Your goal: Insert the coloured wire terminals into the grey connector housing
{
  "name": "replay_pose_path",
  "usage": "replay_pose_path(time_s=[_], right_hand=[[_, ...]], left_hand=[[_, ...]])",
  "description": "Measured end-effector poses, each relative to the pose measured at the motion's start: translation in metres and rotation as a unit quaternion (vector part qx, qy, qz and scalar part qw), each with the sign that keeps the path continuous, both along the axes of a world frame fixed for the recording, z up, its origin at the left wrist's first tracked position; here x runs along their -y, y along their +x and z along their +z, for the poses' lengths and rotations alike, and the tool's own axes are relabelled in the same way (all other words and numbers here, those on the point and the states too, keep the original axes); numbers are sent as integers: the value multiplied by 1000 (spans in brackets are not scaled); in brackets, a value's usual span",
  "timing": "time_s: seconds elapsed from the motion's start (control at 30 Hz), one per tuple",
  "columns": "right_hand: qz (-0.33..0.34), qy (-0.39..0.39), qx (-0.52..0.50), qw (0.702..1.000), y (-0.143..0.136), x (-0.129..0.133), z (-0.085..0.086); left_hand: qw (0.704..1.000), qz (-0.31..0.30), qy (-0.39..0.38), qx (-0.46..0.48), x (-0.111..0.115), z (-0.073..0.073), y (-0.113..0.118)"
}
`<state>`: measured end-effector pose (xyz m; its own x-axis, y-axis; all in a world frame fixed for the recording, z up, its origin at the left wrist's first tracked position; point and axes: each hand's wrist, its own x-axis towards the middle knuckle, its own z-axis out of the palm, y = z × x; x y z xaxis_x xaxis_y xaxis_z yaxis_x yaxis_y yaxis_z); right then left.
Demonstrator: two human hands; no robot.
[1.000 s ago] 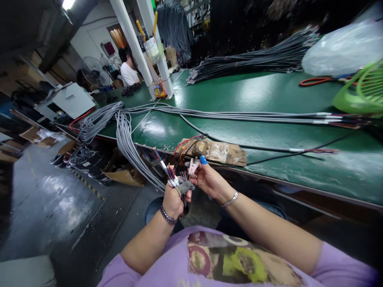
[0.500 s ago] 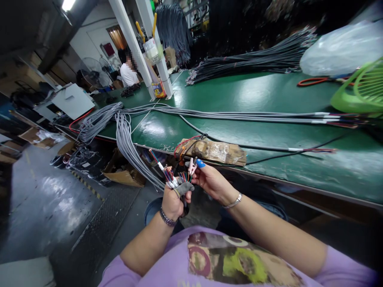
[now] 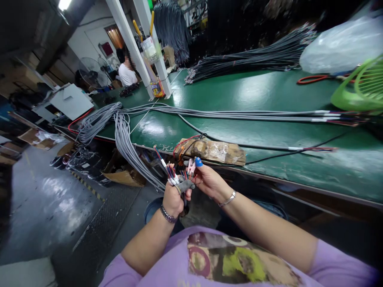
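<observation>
My left hand (image 3: 175, 199) is wrapped round a bundle of grey cables, whose white-sleeved ends and thin coloured wires (image 3: 171, 171) stick up above the fist. Grey covers sit on some of its fingers. Close on the right, my right hand (image 3: 209, 181), with a blue cover on one fingertip, has its fingers pressed together at the coloured wires. What they pinch is too small to make out. A pale pink clip (image 3: 191, 166) is beside these fingertips. Behind both hands, a worn wooden block (image 3: 220, 152) lies at the table's edge.
Long grey cables (image 3: 224, 115) run over the green table (image 3: 254, 93), and a looped bunch (image 3: 124, 137) hangs off its edge. Farther back lie black cables (image 3: 245, 57), a plastic bag (image 3: 341, 50) and a green basket (image 3: 359, 89). A person in white (image 3: 127, 75) is in the background.
The wire ends in my left hand have shifted slightly right. My right hand has moved a little left and down, its fingers still by the wires. The view has shifted slightly.
</observation>
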<state>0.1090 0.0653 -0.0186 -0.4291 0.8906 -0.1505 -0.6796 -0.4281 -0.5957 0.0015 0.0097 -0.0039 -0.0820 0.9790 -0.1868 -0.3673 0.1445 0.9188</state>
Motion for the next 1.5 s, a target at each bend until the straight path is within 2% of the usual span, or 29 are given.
replay_pose_path(time_s=[0.33, 0.83, 1.1, 1.3, 1.5], right_hand=[[-32, -18, -7, 999, -3, 0, 0], [-10, -28, -6, 1000, -1, 1, 0], [45, -36, -36, 998, 7, 3, 1], [20, 9, 6, 1000, 9, 6, 5], [15, -4, 18, 1000, 10, 9, 6]], left_hand=[[1000, 21, 3, 5, 3, -1, -2], [999, 36, -5, 0, 2, 3, 1], [999, 44, 8, -3, 10, 5, 2], [997, 78, 4, -3, 21, 5, 4], [996, 91, 11, -8, 17, 8, 6]])
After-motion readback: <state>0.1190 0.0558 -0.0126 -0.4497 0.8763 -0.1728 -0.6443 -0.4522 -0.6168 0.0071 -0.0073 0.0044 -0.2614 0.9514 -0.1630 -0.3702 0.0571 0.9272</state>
